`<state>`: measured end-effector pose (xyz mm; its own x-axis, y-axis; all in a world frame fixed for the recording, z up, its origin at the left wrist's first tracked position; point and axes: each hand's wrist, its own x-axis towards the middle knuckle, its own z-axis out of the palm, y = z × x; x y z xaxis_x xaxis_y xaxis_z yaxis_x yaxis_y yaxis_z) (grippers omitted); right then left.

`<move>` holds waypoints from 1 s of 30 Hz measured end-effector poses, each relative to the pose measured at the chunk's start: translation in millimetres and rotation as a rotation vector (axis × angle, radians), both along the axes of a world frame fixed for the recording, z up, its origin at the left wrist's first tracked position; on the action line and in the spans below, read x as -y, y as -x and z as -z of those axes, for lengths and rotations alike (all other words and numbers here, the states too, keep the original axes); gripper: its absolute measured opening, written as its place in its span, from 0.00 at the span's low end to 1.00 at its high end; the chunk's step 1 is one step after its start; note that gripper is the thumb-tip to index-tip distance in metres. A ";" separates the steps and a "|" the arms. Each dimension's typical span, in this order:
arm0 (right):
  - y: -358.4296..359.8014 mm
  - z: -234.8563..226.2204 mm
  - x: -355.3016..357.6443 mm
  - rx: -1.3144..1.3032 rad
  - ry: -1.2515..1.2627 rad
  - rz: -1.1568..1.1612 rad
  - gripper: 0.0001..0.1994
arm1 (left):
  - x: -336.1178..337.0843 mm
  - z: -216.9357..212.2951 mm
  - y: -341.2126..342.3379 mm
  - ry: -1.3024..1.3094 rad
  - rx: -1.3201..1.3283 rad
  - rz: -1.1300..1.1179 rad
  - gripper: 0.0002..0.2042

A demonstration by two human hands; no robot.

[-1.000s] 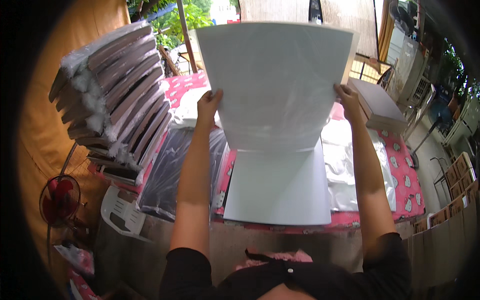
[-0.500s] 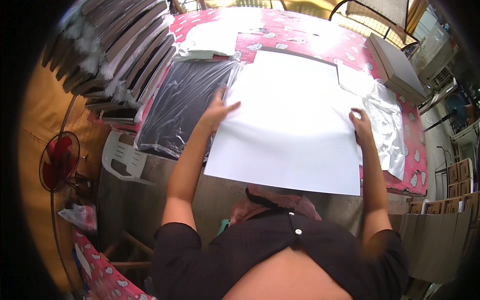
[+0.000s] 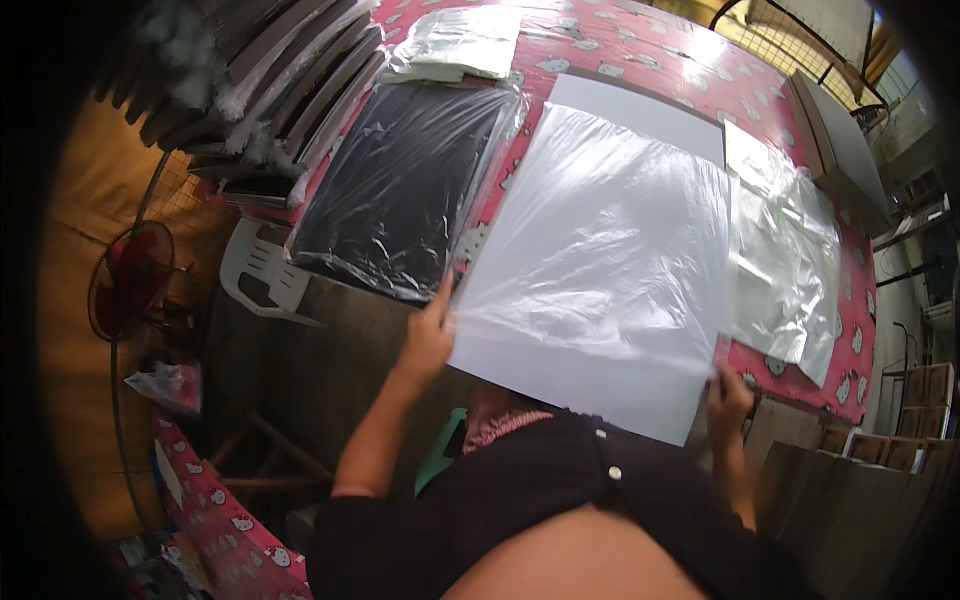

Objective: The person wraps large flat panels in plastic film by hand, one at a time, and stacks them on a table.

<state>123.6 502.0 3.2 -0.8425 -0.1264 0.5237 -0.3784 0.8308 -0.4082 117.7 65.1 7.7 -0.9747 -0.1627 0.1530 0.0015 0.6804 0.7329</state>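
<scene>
A dark shirt with white buttons fills the near side, and a bit of pink cloth shows at the waist beside a green object. Just beyond, a large white board lies flat, its near edge reaching out past the tabletop toward the shirt. A clear plastic sleeve covers most of the board, leaving the near strip bare.

The left hand is at the near left corner of the sleeve, its fingers closed in a pinch on the plastic edge. The right hand is at the near right corner, fingers curled and closed on the sleeve there — blur hides exactly how the fingertips sit.

To the left, below table height, stand a white plastic chair and a red fan; cardboard boxes are piled to the right. The tabletop wears a pink cover with white figures. On it, a black panel in clear film lies left of the board, and glossy plastic bags lie just to its right. Farther off are folded white plastic, a tall stack of wrapped panels on the left and — at the far right — a flat grey-brown stack.
</scene>
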 end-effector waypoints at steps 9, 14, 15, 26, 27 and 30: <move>-86.1 22.2 -5.2 0.508 0.256 -0.012 0.12 | -38.0 2.0 -61.5 -0.967 -0.155 -0.561 0.17; -54.4 17.9 39.1 0.344 0.216 -0.139 0.28 | -42.3 16.6 -18.7 -0.748 -0.532 -0.655 0.11; -44.6 19.3 42.9 0.323 0.163 -0.071 0.33 | -38.7 12.5 -0.1 -0.623 -0.537 -0.662 0.10; 21.2 -10.0 170.5 0.379 0.163 -0.321 0.15 | 106.1 -56.5 68.9 -0.544 -0.877 -0.713 0.11; 28.9 -5.9 197.5 0.312 0.163 -0.418 0.13 | 143.2 -50.9 68.3 -0.416 -0.889 -0.770 0.10; 57.9 14.8 276.7 0.118 0.140 -0.674 0.07 | 240.9 -30.2 71.0 -0.346 -0.841 -0.840 0.11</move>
